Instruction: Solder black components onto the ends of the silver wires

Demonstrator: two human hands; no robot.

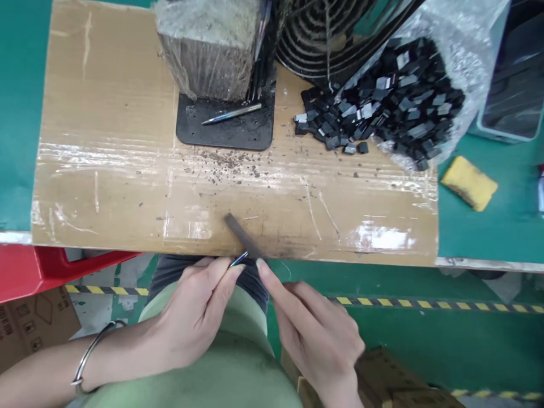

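Note:
My left hand (pixel 191 311) is closed, its thumb and forefinger pinching a slim bluish metal rod (pixel 239 259) whose end sticks out past the fingertips. In my right hand (pixel 312 331) is a flat grey file (pixel 243 235), with the forefinger stretched along it. The file slants up and left over the front edge of the cardboard. The rod's end meets or nearly meets the file's side; I cannot tell whether they touch. Both hands are in front of the table edge, above my lap. A similar pointed metal rod (pixel 232 114) lies on a black plate (pixel 221 139) further back.
Cardboard (pixel 106 187) covers the green table, with dark crumbs (pixel 232 161) below the plate. A plastic-wrapped block (pixel 208 62) stands on the plate. Behind are a fan grille (pixel 314 51), many small black parts (pixel 395 105) spilling from a clear bag, and a yellow sponge (pixel 470 182).

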